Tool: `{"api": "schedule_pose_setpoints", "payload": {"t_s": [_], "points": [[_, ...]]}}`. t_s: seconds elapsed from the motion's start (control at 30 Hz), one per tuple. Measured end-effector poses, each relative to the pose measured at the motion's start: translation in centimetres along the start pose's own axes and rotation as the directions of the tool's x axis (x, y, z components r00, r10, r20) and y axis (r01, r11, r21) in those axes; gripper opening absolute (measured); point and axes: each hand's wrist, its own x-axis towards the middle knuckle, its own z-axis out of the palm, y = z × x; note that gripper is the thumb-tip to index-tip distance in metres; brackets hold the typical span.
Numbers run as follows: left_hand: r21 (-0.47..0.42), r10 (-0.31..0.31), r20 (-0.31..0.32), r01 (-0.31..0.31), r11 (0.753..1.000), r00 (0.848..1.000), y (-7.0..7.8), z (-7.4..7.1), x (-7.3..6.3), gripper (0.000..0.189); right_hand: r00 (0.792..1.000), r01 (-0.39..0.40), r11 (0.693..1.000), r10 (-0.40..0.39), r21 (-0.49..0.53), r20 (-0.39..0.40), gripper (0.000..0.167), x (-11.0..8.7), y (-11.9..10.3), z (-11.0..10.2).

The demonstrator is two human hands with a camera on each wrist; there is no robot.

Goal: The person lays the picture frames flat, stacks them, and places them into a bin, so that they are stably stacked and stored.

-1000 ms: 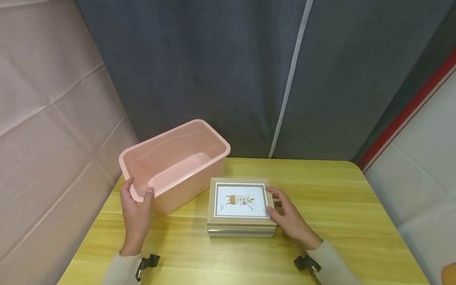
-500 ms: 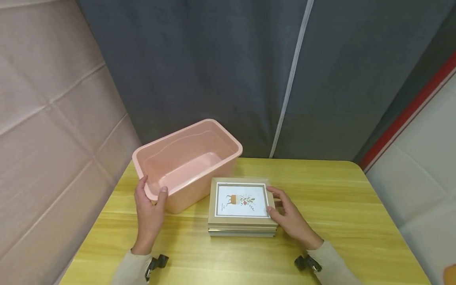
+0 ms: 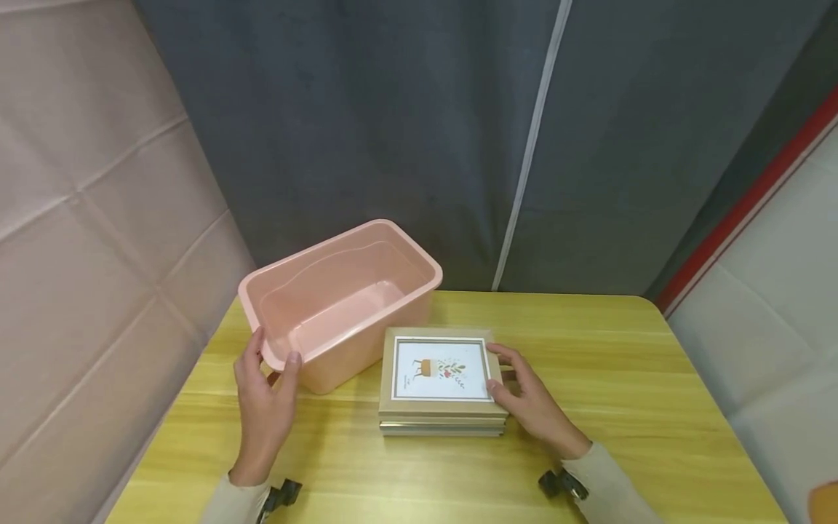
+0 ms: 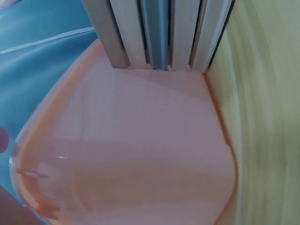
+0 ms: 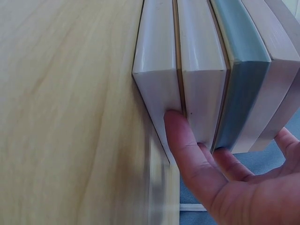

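A pink plastic bin point(image 3: 366, 349) stands at the table's back left, set at an angle. Around its near-left corner lies my left hand point(image 3: 265, 404), thumb and fingers spread, seemingly just off the rim; contact is hard to judge. In front of the bin is a stack of picture frames point(image 3: 441, 407), the top one showing a plant drawing. White and blue frame edges point(image 5: 246, 65) show in the right wrist view. My right hand point(image 3: 533, 400) rests on the stack's right side, its fingertips point(image 5: 176, 123) touching the frames' edges and its thumb at the top frame.
The wooden table point(image 3: 622, 407) extends to the right and front of the stack. A dark curtain point(image 3: 393, 131) hangs behind it, with pale fabric walls point(image 3: 98, 291) on the left. A small orange object point(image 3: 823, 503) shows at the lower right edge.
The bin shifted right, toward the frames, with my left hand at its corner. Lately that hand has drawn slightly back from the rim. My right hand and the stack stay in place.
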Motion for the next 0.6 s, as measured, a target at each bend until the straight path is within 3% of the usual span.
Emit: {"api": "schedule_pose_setpoints", "payload": {"t_s": [0.17, 0.3, 0.43, 0.6], "points": [[0.005, 0.088, -0.076, -0.087, 0.996, 0.993, 1.5, -0.6, -1.4, 0.067, 1.000, -0.002, 1.000, 0.002, -0.006, -0.001, 0.058, 0.0, -0.1, 0.1], [-0.033, 0.186, -0.125, -0.192, 0.981, 0.974, 2.5, -0.6, -2.7, 0.067, 1.000, 0.002, 1.000, -0.002, -0.016, -0.004, 0.058, 0.0, -0.1, 0.1], [-0.063, 0.307, -0.156, -0.319, 0.946, 0.939, 3.1, 0.0, -3.9, 0.069, 1.000, 0.008, 0.999, -0.008, -0.036, -0.016, 0.059, 0.0, 0.0, 0.1], [-0.142, 0.456, -0.135, -0.472, 0.870, 0.880, 3.3, 1.5, -4.7, 0.065, 0.999, 0.020, 0.999, -0.022, -0.051, -0.025, 0.058, -0.1, 0.1, 0.2]]}}
